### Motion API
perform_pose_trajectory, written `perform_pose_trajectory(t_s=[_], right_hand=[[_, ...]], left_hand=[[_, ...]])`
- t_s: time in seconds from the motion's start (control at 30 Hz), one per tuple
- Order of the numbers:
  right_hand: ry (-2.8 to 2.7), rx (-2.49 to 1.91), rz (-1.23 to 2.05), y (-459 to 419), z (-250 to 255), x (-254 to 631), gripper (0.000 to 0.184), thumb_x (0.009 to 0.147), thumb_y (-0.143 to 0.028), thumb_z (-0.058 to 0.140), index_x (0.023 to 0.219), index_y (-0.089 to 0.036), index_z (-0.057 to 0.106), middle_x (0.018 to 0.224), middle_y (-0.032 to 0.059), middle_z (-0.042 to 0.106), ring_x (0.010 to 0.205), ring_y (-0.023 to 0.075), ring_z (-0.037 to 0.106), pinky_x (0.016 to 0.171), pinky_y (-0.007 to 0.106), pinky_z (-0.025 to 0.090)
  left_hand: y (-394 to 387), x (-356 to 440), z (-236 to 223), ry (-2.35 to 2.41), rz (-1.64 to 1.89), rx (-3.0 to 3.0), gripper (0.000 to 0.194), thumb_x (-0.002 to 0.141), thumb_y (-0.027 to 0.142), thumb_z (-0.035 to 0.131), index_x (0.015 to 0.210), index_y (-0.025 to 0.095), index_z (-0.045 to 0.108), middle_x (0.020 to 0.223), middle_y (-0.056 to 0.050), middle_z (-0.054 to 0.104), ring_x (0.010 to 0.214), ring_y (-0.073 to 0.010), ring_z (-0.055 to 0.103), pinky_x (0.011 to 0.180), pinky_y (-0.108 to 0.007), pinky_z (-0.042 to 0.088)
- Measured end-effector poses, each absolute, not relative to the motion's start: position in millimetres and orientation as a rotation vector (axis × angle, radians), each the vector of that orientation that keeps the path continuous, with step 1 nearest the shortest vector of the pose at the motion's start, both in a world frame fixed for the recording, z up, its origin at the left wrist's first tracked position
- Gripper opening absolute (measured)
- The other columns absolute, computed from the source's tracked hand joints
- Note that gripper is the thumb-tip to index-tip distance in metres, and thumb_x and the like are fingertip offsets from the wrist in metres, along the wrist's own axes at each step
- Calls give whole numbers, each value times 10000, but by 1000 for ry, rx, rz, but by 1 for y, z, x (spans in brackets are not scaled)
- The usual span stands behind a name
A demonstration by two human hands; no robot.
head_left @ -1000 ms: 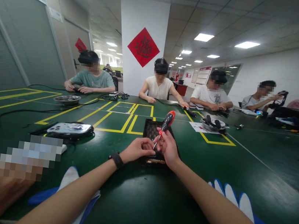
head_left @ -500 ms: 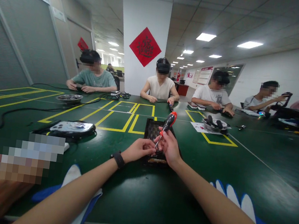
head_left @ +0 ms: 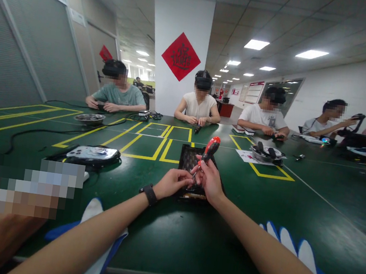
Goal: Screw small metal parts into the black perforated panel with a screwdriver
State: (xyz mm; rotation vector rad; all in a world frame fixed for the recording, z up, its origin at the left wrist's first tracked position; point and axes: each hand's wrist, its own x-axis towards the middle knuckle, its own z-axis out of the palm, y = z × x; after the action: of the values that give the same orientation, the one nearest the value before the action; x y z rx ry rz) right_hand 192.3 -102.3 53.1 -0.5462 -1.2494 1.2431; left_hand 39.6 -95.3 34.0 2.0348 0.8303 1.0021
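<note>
The right hand (head_left: 211, 182) has its fingers around a red-and-black screwdriver (head_left: 211, 148) over a black rectangular tray (head_left: 184, 156); the left hand's (head_left: 171, 183) fingers press together by its tip. What's done or left, I cannot tell.

And on the worktop (head_left: 167, 248), 2 gloves (head_left: 92, 210) near the front edge, tray (head_left: 184, 155) beyond, between 2 bowls (head_left: 86, 121) towards the back
</note>
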Motion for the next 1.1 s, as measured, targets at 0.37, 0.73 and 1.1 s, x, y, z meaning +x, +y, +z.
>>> perform_pose_trajectory(t_s=[0.37, 0.73, 1.1], right_hand=[[-1254, -544, 1229, -102, 52, 192, 352, 789, -401, 495, 1080, -205, 508, 703, -9, 602, 390, 35, 407, 375, 174, 323], [-1239, -537, 1244, -101, 51, 192, 359, 805, -430, 464, 1077, -201, 508, 684, -9, 598, 390, 39, 428, 387, 178, 330], [-1234, -523, 1243, -101, 51, 192, 360, 820, -450, 436, 1066, -197, 506, 663, -12, 585, 392, 45, 431, 392, 185, 336]], left_hand=[[-97, 43, 37, 793, 990, 2027, 310, 796, 394, 500, 805, 107, 617, 755, -30, 599, 707, -125, 517, 688, -233, 399], [-97, 42, 36, 819, 988, 1905, 292, 725, 385, 597, 774, 97, 601, 684, -5, 575, 579, -80, 461, 561, -188, 352], [-94, 39, 32, 837, 999, 1923, 304, 754, 393, 570, 814, 97, 603, 679, -12, 573, 570, -74, 449, 556, -189, 349]])
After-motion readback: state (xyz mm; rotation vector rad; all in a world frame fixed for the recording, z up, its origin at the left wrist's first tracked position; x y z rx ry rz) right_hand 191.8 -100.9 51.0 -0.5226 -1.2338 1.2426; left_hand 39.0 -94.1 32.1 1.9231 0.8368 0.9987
